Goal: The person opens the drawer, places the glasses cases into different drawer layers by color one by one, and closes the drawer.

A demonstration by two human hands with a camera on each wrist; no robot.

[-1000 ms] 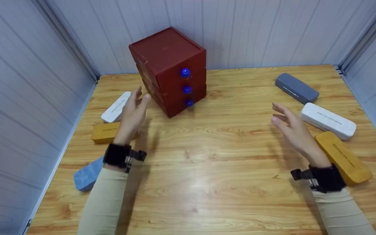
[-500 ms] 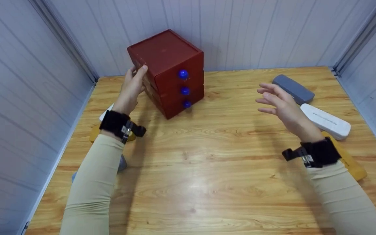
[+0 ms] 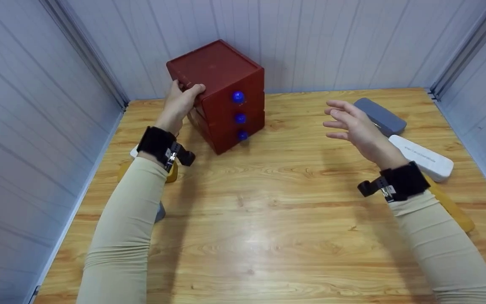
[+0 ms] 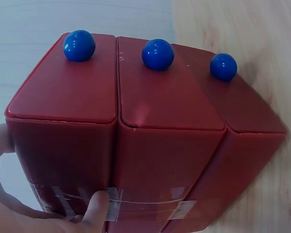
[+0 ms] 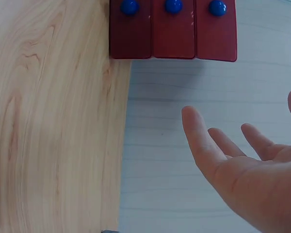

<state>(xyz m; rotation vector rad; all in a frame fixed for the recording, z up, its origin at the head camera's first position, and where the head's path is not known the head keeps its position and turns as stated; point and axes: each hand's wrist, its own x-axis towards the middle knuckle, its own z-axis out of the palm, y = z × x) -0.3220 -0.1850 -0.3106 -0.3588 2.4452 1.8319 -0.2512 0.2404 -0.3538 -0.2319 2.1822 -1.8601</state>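
A dark red cabinet of three stacked drawers (image 3: 215, 67) stands at the back left in the head view, turned at an angle. Each drawer front carries a round blue knob (image 3: 238, 96), and all three drawers are closed. My left hand (image 3: 178, 104) grips the cabinet's upper left edge, thumb on the top and fingers against the side. In the left wrist view, a finger (image 4: 98, 206) touches clear tape (image 4: 114, 201) on that side. My right hand (image 3: 355, 128) hovers over the table at the right, fingers spread and holding nothing.
On the right lie grey (image 3: 381, 116), white (image 3: 422, 157) and yellow (image 3: 454, 207) glasses cases, the last partly behind my arm. Yellow (image 3: 171, 174) and blue-grey (image 3: 160, 212) cases, plus a white one (image 3: 134, 151), are mostly hidden by my left arm. Pale panel walls (image 3: 310, 42) enclose the table.
My left hand has risen from beside the cabinet onto its upper left edge. My right hand has moved left and away from me, its fingers spreading. The cabinet looks unmoved.
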